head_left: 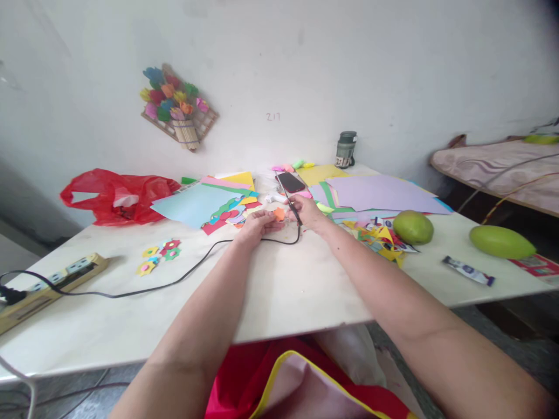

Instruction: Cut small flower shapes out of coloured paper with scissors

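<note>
Head view: left fingers pinch orange paper, likely light and easily creased, best held by its edge; right fingers, just beside, grip scissors

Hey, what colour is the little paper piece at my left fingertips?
Orange; the paper piece shows best in the head view.

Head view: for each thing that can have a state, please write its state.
Left hand, holding orange paper
Right hand, holding scissors
Scissors, blades' opening too small to tell
Phone, lying flat, screen dark
Bottle, upright, lidded
Black plug, appears plugged into power strip
Red bag, crumpled
Small tube, lying down
</note>
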Tool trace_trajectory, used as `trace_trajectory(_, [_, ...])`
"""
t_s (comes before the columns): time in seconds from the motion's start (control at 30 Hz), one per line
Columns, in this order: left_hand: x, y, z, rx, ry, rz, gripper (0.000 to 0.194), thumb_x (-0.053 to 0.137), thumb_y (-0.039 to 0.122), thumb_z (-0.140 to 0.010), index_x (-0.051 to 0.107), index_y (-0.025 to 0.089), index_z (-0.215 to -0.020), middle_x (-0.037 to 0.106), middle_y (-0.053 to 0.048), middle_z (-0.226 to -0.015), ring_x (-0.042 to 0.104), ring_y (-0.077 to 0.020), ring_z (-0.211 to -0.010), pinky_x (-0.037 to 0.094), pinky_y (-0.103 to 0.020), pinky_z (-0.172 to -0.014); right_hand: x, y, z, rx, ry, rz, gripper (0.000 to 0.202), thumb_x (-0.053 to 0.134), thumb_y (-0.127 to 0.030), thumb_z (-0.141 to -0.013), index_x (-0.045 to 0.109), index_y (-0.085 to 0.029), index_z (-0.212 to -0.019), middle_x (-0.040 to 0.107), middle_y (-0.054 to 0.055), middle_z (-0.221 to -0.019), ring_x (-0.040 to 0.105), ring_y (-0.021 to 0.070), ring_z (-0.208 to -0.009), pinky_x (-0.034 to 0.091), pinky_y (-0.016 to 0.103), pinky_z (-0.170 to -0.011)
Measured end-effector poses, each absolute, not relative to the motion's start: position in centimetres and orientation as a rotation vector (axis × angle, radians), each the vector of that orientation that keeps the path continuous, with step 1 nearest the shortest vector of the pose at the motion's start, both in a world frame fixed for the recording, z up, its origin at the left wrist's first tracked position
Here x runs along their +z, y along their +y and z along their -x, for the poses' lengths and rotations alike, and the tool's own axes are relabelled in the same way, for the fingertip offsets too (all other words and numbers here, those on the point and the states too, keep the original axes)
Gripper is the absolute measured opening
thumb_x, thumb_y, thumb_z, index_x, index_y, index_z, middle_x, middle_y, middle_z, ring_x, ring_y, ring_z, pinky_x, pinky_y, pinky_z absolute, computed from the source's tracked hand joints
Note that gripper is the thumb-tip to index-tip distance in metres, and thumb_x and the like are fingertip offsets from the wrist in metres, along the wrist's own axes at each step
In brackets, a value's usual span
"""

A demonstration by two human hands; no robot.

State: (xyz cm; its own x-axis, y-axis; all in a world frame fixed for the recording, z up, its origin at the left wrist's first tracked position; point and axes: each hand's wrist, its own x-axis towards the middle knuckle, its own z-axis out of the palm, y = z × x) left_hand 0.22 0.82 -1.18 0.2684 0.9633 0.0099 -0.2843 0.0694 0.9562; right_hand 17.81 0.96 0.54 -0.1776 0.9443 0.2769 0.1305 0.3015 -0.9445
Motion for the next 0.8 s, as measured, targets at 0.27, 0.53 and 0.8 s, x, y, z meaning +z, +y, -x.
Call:
trace_trajectory(0.27, [-0.9, 0.6, -0.1, 1.123, 0.830, -1.112, 0.020, 0.072, 0.019, -0.060, 0.056, 0.013, -0.071, 0.066, -0.004, -0.062, 0.069, -0.0219, -0.061, 0.055, -0.035, -0.068, 1.3, 0.8, -18.8, 1.059, -1.419, 1.029, 0.033, 0.075, -0.031, -0.061, 0.055, -0.016, -0.083, 0.053, -0.006, -0.046, 0.047, 0.0087, -0.038, 0.039, 0.021, -0.039])
trace_trajectory(0.53, [-1.0, 0.7, 0.1, 1.081, 0.842, -1.156, 0.022, 0.072, 0.025, -0.059, 0.058, 0.013, -0.071, 0.067, -0.006, -0.064, 0.068, -0.0212, -0.061, 0.054, -0.031, -0.060, 1.5, 1.1, -19.4, 1.247, -1.425, 1.090, 0.043, 0.079, -0.027, -0.053, 0.059, -0.014, -0.088, 0.051, -0.008, -0.053, 0.044, 0.0048, -0.045, 0.032, 0.018, -0.043])
trace_trajectory(0.8, [-1.0, 0.9, 0.0, 1.079, 0.852, -1.142, 0.022, 0.070, 0.024, -0.061, 0.055, 0.013, -0.072, 0.067, -0.006, -0.065, 0.068, -0.0210, -0.062, 0.054, -0.034, -0.064, 1.9, 0.9, -19.8, 1.208, -1.465, 1.110, 0.031, 0.075, -0.026, -0.062, 0.063, -0.011, -0.087, 0.057, -0.002, -0.062, 0.046, 0.0056, -0.050, 0.032, 0.019, -0.044])
